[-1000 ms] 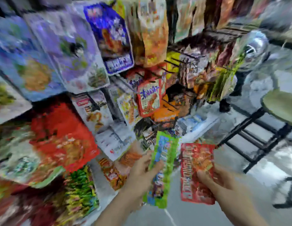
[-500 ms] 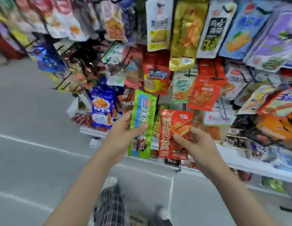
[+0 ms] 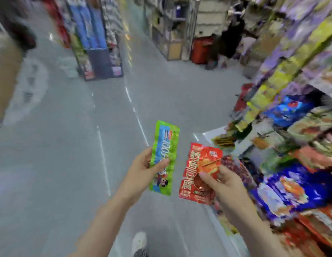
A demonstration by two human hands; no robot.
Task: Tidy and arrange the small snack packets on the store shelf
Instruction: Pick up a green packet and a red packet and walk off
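At far left a blurred brown box (image 3: 5,71) stands on the grey floor (image 3: 59,145), and beyond it a far rack (image 3: 95,38) of goods rises at the head of the aisle. Nearer, the left hand (image 3: 143,169) pinches a green packet (image 3: 163,158) at its middle, thumb across the front and fingers behind, so the packet stands almost upright over the floor. Just beside it, apart and not touching, the right hand (image 3: 222,180) grips a red packet (image 3: 199,171) by its right edge, thumb pressed on the printed face, the packet tilted slightly to the right. Both packets are held in the air in front of the body, off the shelf (image 3: 291,145), which runs along the right side crowded with blurred hanging bags in purple, yellow, blue and orange. A white shoe (image 3: 139,242) shows at the bottom edge.
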